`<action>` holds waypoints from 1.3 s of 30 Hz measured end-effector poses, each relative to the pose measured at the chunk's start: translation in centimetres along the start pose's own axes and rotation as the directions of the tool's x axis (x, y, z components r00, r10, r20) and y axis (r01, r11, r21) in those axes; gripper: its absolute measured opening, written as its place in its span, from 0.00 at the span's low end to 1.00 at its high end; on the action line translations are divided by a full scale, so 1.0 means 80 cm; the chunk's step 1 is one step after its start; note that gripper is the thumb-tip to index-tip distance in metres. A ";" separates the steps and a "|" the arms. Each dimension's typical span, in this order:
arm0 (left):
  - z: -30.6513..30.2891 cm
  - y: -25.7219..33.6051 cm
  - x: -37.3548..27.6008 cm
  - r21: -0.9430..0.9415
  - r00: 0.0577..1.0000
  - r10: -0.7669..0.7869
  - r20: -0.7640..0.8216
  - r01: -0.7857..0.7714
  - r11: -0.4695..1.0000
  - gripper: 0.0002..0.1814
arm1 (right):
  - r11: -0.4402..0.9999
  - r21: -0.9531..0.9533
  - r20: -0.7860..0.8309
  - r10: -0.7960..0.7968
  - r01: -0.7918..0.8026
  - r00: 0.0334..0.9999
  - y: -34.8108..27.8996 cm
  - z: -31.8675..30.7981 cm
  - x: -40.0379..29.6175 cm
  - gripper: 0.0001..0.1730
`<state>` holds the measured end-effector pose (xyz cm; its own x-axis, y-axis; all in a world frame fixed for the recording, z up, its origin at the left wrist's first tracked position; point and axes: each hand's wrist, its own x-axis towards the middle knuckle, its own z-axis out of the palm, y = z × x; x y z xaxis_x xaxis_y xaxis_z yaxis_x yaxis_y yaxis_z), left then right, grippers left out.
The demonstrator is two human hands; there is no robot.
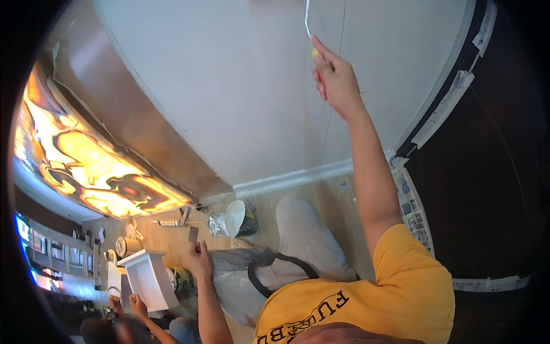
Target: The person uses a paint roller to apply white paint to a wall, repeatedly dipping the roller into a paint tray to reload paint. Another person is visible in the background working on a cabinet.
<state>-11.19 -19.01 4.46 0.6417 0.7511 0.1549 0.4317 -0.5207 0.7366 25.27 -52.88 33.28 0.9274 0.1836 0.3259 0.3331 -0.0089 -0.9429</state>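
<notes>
My right hand (337, 81) is raised before a pale painted wall (245, 94), closed around the red and yellow handle of a tool with a bent metal rod (307, 19). The rod runs up out of the picture, so the tool's head is hidden. Low at my left side, my left hand (200, 258) grips a small flat dark piece (194, 234), perhaps a scraper or sandpaper. A white-rimmed bucket (236, 218) stands on the wooden floor by my knees.
A caulking gun (172, 223) and a foil-like bag (218, 224) lie near the bucket. A white drawer-like box (148, 281) and another person's hands (137, 304) are at lower left. A glowing patterned panel (103, 167) is left; a dark door (477, 193) with taped paper stands right.
</notes>
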 end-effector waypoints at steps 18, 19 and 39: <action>0.002 0.003 0.007 0.089 0.999 -0.034 0.021 0.032 0.995 0.20 | 0.814 -0.204 0.003 0.556 -0.543 0.831 0.349 0.009 -0.181 0.27; 0.003 0.004 0.007 0.087 0.999 -0.043 0.022 0.041 0.995 0.20 | 0.796 -0.207 -0.007 0.580 -0.569 0.814 0.363 0.011 -0.185 0.27; 0.017 0.001 0.022 0.099 0.984 -0.142 0.111 0.132 0.986 0.19 | 0.456 -0.210 0.061 0.889 -0.865 0.454 0.644 0.048 -0.169 0.20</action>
<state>-9.11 -18.28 3.90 0.6399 0.7680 -0.0255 0.5731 -0.4549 0.6816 29.24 -52.01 -20.00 0.7070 0.1351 -0.6942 -0.6142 -0.3693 -0.6974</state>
